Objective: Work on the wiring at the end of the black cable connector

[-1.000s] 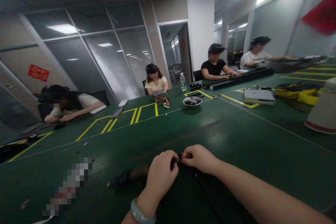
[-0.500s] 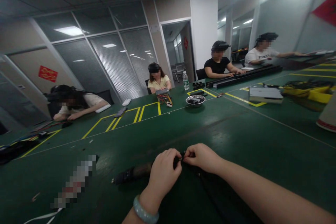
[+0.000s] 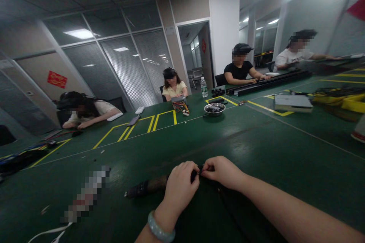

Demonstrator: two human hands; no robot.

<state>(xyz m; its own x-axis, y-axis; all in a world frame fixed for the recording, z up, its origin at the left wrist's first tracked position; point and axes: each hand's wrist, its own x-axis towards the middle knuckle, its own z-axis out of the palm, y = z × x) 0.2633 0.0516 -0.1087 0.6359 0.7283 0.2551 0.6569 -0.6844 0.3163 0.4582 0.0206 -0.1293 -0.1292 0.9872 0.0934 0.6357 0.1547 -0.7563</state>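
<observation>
My left hand [image 3: 180,186], with a pale bracelet [image 3: 159,228] at its wrist, is closed, thumb and fingertips pinched together. Facing it, almost touching, my right hand [image 3: 222,170] is pinched too. A tiny metallic glint shows between the fingertips, on something dark and too small to name. A dark cylindrical tool with a metal tip [image 3: 146,188] lies on the green table, its right end hidden behind my left hand. Beneath my right hand runs a thin dark cord-like thing [image 3: 224,198], hard to make out against the table.
A metal bowl [image 3: 215,114] of dark parts stands beyond my hands, with a water bottle [image 3: 203,88] behind it. A blurred-out long object with a white cord [image 3: 54,230] lies at left. A pale flat box [image 3: 293,103] sits at right. Several people work around the table.
The whole view has shifted slightly to the right. Both hands stay pinched at the same spot, with hardly any movement between them.
</observation>
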